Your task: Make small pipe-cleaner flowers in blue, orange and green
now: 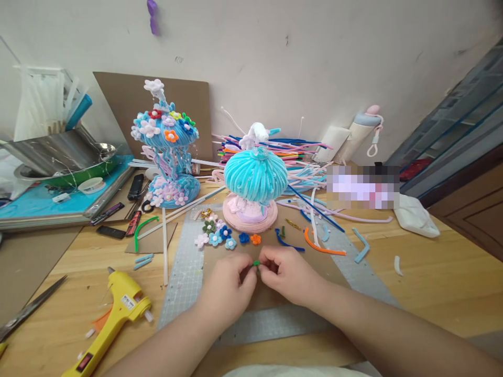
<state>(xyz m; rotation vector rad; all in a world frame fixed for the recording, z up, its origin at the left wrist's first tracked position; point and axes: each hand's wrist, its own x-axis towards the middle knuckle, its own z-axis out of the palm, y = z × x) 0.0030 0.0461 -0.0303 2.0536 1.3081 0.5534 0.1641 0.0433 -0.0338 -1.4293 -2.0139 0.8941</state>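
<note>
Between the fingertips of my two hands is a small piece of green pipe cleaner [256,263]. My left hand [231,277] pinches it from one side, and my right hand [286,272] pinches it from the other. Both hands are above a brown cardboard sheet [314,262]. Just beyond them lie a blue flower [244,237], an orange flower [255,239] and a cluster of small pipe cleaner flowers [214,239]. Behind these stands a turquoise pipe cleaner dome [256,175] on a round pink base [231,214].
A flower-covered blue pipe cleaner piece [167,131] stands at the back left. A yellow glue gun [121,303] and scissors [33,306] lie on the left. Loose pipe cleaners [326,250] are scattered to the right, beside bundles [271,146] at the wall. A steel pot [55,152] holds sticks.
</note>
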